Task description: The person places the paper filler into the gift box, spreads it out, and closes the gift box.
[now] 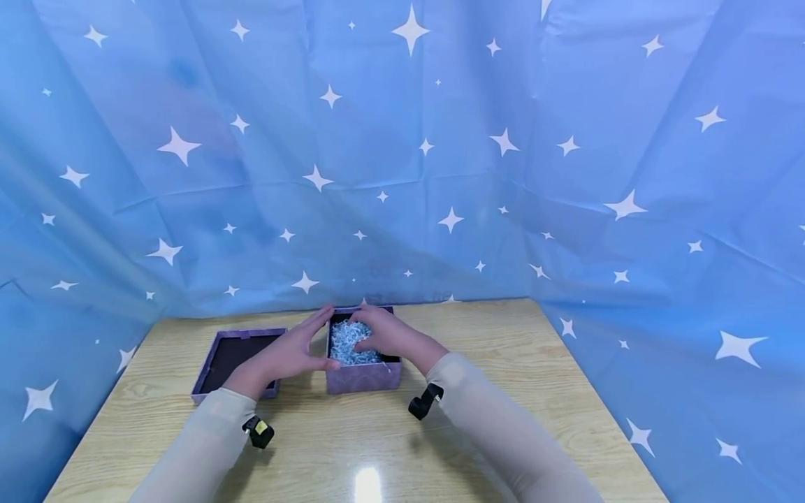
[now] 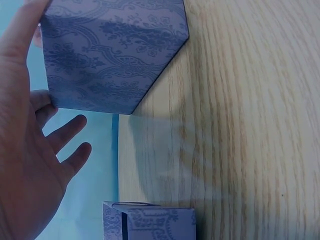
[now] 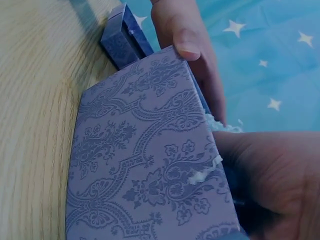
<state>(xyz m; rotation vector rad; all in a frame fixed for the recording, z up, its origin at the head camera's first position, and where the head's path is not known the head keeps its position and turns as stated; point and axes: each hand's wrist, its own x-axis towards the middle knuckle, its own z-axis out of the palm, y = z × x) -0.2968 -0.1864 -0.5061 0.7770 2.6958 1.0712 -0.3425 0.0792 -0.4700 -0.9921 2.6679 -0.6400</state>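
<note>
A purple patterned box (image 1: pixel 363 377) stands uncovered at the back middle of the table, holding light blue shredded paper (image 1: pixel 344 340). My left hand (image 1: pixel 286 360) spans the box's left side. Its thumb is at the near corner and its index finger at the far one, while the other fingers stay off the box in the left wrist view. My right hand (image 1: pixel 391 334) reaches in over the right rim. Its thumb and fingers are spread apart on the paper, the fingertips partly hidden. In the right wrist view a pale paper strand (image 3: pixel 202 172) hangs on the near wall.
Left of the box lies its lid (image 1: pixel 242 353), inside up, dark within a purple rim. The wooden table (image 1: pixel 327 447) meets a blue star-patterned curtain (image 1: pixel 377 154) at its back. A black wrist camera (image 1: pixel 426 401) hangs under the right forearm, another (image 1: pixel 258 432) by the left.
</note>
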